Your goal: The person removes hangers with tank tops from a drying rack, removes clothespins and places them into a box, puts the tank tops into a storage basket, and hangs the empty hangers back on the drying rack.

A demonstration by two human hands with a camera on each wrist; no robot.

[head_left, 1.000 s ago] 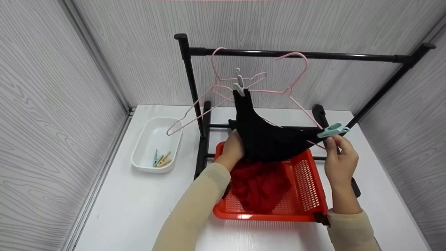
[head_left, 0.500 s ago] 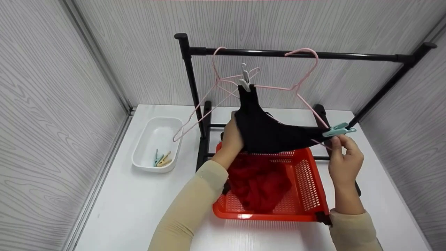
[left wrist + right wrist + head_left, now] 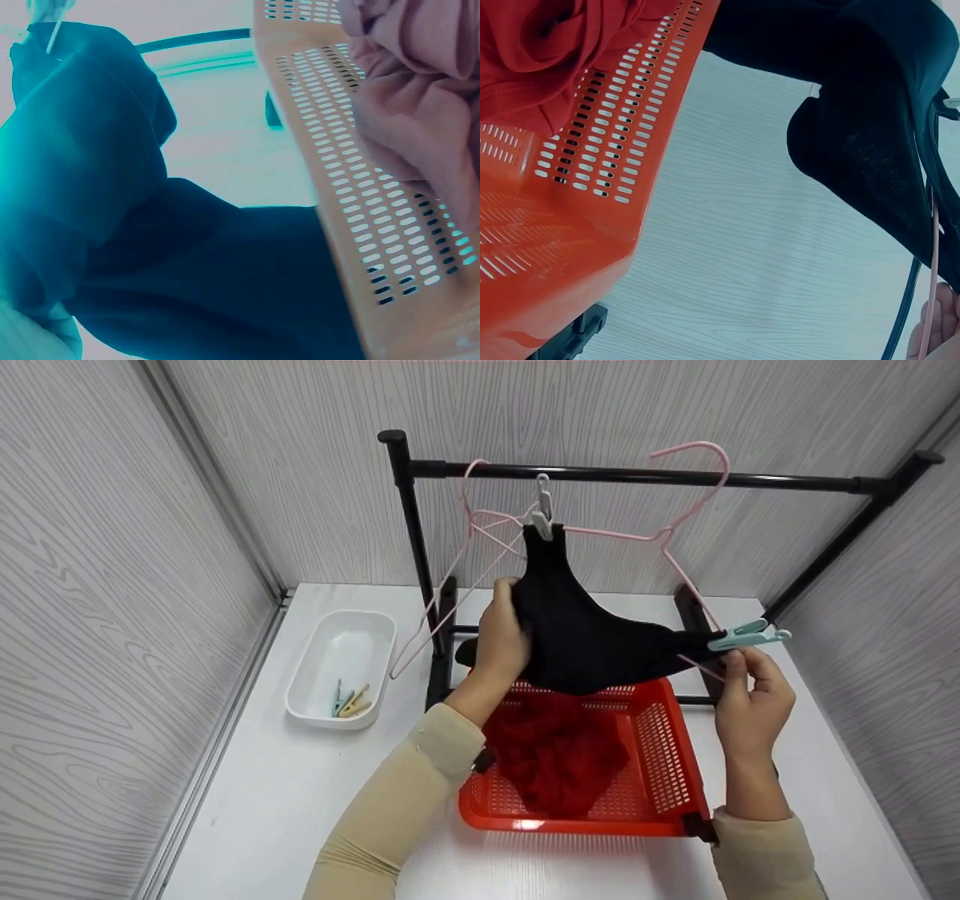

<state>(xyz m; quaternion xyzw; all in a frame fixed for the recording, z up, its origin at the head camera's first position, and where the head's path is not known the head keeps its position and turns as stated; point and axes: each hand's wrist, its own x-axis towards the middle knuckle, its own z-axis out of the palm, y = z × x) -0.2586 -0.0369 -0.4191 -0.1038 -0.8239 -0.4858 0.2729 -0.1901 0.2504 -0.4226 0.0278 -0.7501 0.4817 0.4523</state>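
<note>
A small, smooth black garment (image 3: 592,637) with two narrow ends is clipped to a pink wire hanger (image 3: 615,534). A grey clothespin (image 3: 543,510) holds its upper left end, and a mint clothespin (image 3: 746,636) its right end. My left hand (image 3: 501,637) grips the garment's left edge, with some fingers hidden behind the cloth. Just below the mint clothespin, my right hand (image 3: 754,697) pinches the hanger's right corner; in the right wrist view the pink wire (image 3: 932,300) runs across those fingers. The hanger tilts down to the right, and its hook overlaps the rack's bar (image 3: 600,474).
A red perforated basket (image 3: 585,829) with crumpled red cloth (image 3: 559,757) stands below the garment. Another pink hanger (image 3: 442,615) hangs at the rack's left end. On the left, a white tray (image 3: 341,622) contains several clothespins (image 3: 352,703). Panelled walls enclose the table.
The clipped hanger and garment have risen and shifted right with both hands, the hook now reaching above the bar. The left hand has moved up along the garment's edge.
</note>
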